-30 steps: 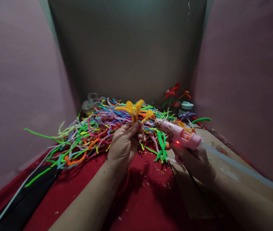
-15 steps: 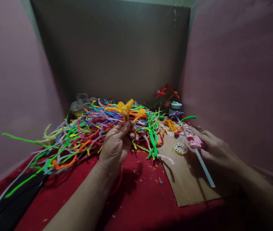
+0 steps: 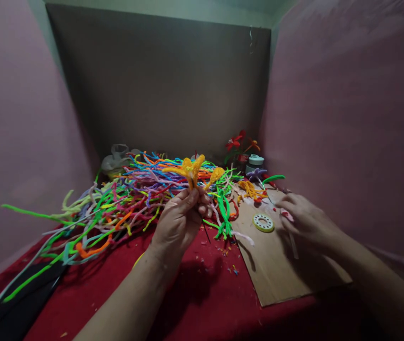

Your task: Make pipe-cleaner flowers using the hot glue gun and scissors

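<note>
My left hand (image 3: 180, 213) pinches an orange-yellow pipe-cleaner flower (image 3: 194, 170) by its base. Its petals fan out upward, and a thin dark stem pokes out below the fingers. A separate orange-yellow petal (image 3: 216, 176) also sticks up from beside those fingertips. Over the cardboard, my right hand (image 3: 305, 218) is closed around a pink hot glue gun (image 3: 286, 215), most of which the hand covers. A pale glue stick (image 3: 294, 245) juts from the gun's rear toward me. Left of that hand, a yellow-rimmed round disc with holes (image 3: 263, 222) lies on the cardboard.
A large heap of colourful pipe cleaners (image 3: 131, 189) spreads across the red cloth (image 3: 202, 303). The cardboard sheet (image 3: 276, 279) lies at right. Behind it are orange pipe-cleaner pieces (image 3: 251, 190), a purple flower (image 3: 257, 174), a lidded jar (image 3: 255, 162) and red flowers (image 3: 235, 142).
My right hand has lowered and turned the glue gun, so less of it shows now. The left hand still holds the flower, appearing slightly right and lower as the view tilted up.
</note>
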The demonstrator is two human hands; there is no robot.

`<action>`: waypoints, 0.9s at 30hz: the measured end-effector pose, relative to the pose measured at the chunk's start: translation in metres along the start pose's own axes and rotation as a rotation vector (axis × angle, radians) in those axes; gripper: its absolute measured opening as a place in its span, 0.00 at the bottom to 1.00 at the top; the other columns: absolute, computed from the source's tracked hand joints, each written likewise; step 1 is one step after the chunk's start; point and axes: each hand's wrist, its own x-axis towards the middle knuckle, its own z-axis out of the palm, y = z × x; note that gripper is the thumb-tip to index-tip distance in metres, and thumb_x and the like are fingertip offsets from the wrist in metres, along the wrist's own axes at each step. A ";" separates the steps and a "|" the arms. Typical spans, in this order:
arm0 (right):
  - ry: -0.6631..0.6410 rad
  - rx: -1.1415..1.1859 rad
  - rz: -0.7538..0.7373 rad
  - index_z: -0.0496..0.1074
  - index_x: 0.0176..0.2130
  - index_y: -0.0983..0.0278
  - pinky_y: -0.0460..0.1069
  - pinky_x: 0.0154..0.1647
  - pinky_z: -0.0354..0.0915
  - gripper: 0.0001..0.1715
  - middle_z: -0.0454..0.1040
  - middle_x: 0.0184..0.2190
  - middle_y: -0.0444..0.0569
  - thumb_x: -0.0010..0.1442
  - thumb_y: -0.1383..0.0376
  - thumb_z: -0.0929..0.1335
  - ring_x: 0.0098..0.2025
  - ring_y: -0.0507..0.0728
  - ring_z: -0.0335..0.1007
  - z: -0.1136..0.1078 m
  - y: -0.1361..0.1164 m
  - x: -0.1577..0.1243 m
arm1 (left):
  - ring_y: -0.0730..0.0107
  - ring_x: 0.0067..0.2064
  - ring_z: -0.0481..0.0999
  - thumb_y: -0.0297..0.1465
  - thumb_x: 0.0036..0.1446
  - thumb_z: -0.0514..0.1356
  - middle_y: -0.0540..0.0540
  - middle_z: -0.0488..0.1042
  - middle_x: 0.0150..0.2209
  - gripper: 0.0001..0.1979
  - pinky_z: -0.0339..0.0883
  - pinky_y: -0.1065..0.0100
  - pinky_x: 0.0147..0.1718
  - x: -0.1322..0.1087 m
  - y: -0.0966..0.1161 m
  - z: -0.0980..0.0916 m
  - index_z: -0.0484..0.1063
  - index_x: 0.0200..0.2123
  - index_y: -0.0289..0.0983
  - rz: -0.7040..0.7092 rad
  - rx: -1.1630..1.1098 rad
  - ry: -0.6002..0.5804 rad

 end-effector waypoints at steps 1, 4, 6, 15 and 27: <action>0.012 0.218 -0.042 0.76 0.40 0.65 0.55 0.40 0.63 0.15 0.73 0.39 0.57 0.58 0.64 0.62 0.41 0.60 0.68 -0.002 -0.020 0.006 | 0.78 0.23 0.65 0.29 0.50 0.64 0.48 0.69 0.25 0.02 0.63 0.72 0.23 -0.001 0.000 0.001 0.75 0.28 0.36 -0.002 -0.004 -0.014; -0.070 0.918 0.025 0.76 0.41 0.63 0.50 0.34 0.64 0.14 0.75 0.31 0.48 0.58 0.60 0.65 0.30 0.53 0.68 -0.002 -0.078 0.026 | 0.78 0.22 0.64 0.29 0.49 0.64 0.48 0.69 0.24 0.04 0.64 0.72 0.23 -0.004 0.000 0.004 0.75 0.26 0.35 -0.034 -0.003 -0.042; -0.066 1.331 0.088 0.77 0.38 0.63 0.47 0.28 0.62 0.12 0.73 0.25 0.44 0.55 0.61 0.68 0.24 0.49 0.64 0.001 -0.106 0.040 | 0.78 0.22 0.65 0.29 0.49 0.65 0.49 0.69 0.23 0.04 0.64 0.72 0.23 -0.005 -0.002 0.005 0.74 0.26 0.34 -0.064 -0.004 -0.049; -0.002 1.804 0.142 0.75 0.27 0.65 0.44 0.21 0.62 0.05 0.71 0.21 0.42 0.50 0.65 0.72 0.20 0.48 0.64 0.016 -0.133 0.057 | 0.79 0.23 0.68 0.28 0.50 0.64 0.48 0.72 0.25 0.05 0.64 0.74 0.25 -0.003 -0.006 0.003 0.74 0.29 0.31 -0.110 -0.035 -0.076; 0.299 0.928 0.015 0.76 0.27 0.68 0.48 0.30 0.64 0.08 0.74 0.24 0.47 0.53 0.68 0.66 0.26 0.51 0.66 -0.003 -0.135 0.046 | 0.76 0.28 0.69 0.31 0.48 0.65 0.47 0.75 0.28 0.11 0.63 0.75 0.29 -0.006 -0.011 0.005 0.78 0.35 0.32 -0.025 0.350 0.034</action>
